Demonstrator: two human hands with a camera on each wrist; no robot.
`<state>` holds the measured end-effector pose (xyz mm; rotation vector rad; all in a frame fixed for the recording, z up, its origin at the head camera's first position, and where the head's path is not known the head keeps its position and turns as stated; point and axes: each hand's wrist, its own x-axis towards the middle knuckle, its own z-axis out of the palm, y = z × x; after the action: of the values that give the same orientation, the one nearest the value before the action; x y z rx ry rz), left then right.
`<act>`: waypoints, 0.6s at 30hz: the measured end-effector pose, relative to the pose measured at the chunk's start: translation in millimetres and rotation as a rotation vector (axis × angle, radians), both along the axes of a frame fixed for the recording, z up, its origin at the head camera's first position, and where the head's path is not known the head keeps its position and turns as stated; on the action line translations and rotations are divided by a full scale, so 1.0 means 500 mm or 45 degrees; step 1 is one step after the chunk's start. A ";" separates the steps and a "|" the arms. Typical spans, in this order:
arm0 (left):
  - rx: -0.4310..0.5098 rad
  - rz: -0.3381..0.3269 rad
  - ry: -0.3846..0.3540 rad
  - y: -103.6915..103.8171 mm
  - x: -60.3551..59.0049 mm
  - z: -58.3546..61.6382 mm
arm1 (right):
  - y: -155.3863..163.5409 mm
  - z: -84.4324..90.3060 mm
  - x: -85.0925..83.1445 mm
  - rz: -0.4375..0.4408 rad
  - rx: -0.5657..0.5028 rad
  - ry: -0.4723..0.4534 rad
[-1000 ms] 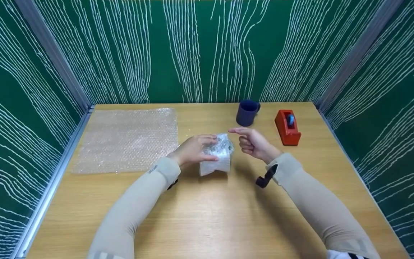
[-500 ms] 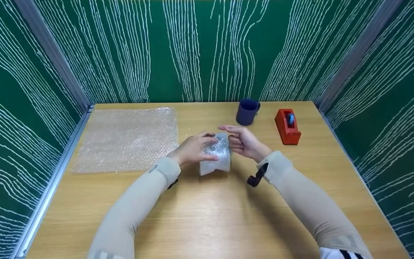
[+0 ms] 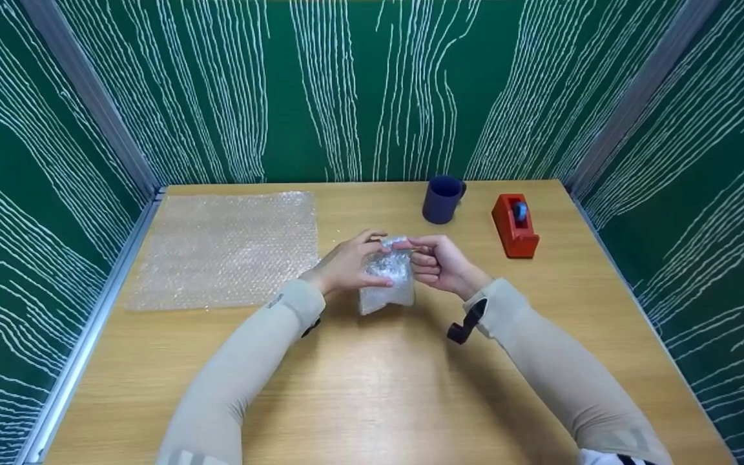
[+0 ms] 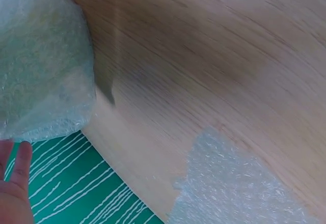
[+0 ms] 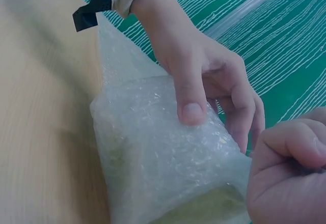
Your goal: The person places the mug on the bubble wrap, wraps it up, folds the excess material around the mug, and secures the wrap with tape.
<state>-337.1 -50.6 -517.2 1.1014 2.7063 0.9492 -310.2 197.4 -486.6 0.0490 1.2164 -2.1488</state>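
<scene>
Right now the bubble-wrapped bundle (image 3: 386, 283) stands on the wooden surface (image 3: 372, 387) a little ahead of me and near the middle, squarely between my two hands, so neither has to travel to reach it. My left hand (image 3: 346, 266) comes at it from the left side: the thumb presses against the near face, which the right wrist view shows plainly, and the fingers curl over the top, so I hold the bundle steady. My right hand (image 3: 440, 261) meets it from the right at the upper edge, fingers curled tight and pinching the gathered wrap at the top; what exactly sits between those fingertips I cannot make out, since the knuckles hide it. The bundle's long axis runs upright, base on the surface and loose top pointing up toward both sets of fingers. Both hands touch it, the left lower and broader on the body, the right higher on the crown.

Well apart to the left, a flat sheet of bubble wrap (image 3: 227, 248) lies spread on the surface, closer to my left arm. Farther back on the right stand a dark blue mug (image 3: 442, 200) and, just beside it, a red tape dispenser (image 3: 513, 226), both on my right hand's side and nearer to it than to the left.
</scene>
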 end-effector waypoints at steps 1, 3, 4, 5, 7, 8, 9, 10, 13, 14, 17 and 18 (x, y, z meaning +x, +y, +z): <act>0.000 0.006 -0.008 0.000 0.000 0.000 | 0.000 0.000 0.002 0.002 -0.003 -0.006; -0.007 0.015 -0.015 0.002 0.000 0.001 | 0.000 0.000 0.004 0.004 -0.011 -0.014; -0.014 0.018 -0.017 0.002 -0.001 0.001 | 0.000 0.000 0.006 0.007 -0.016 -0.016; -0.022 0.019 -0.021 0.003 -0.002 0.002 | 0.001 0.001 0.007 0.006 -0.020 -0.020; -0.047 0.010 -0.024 0.005 -0.004 0.005 | 0.002 0.001 0.010 0.003 -0.029 -0.034; -0.063 0.005 -0.028 0.006 -0.005 0.007 | 0.002 0.001 0.011 0.001 -0.032 -0.040; -0.078 -0.004 -0.032 0.007 -0.007 0.009 | 0.003 0.002 0.012 0.000 -0.035 -0.045; -0.093 -0.012 -0.038 0.008 -0.008 0.011 | 0.003 0.003 0.013 0.000 -0.035 -0.046; -0.136 -0.040 -0.058 0.009 -0.012 0.019 | 0.005 0.005 0.014 0.011 -0.022 -0.037; -0.149 -0.046 -0.067 0.010 -0.013 0.022 | 0.005 0.005 0.014 0.018 -0.016 -0.032; -0.177 -0.067 -0.079 0.010 -0.016 0.027 | 0.006 0.005 0.013 0.036 0.001 -0.046; -0.185 -0.072 -0.078 0.009 -0.017 0.028 | 0.007 0.005 0.013 0.038 0.003 -0.060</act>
<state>-345.4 -45.9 -503.3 1.0964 2.6322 0.7517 -303.5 200.6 -484.1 0.0816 1.1859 -2.1087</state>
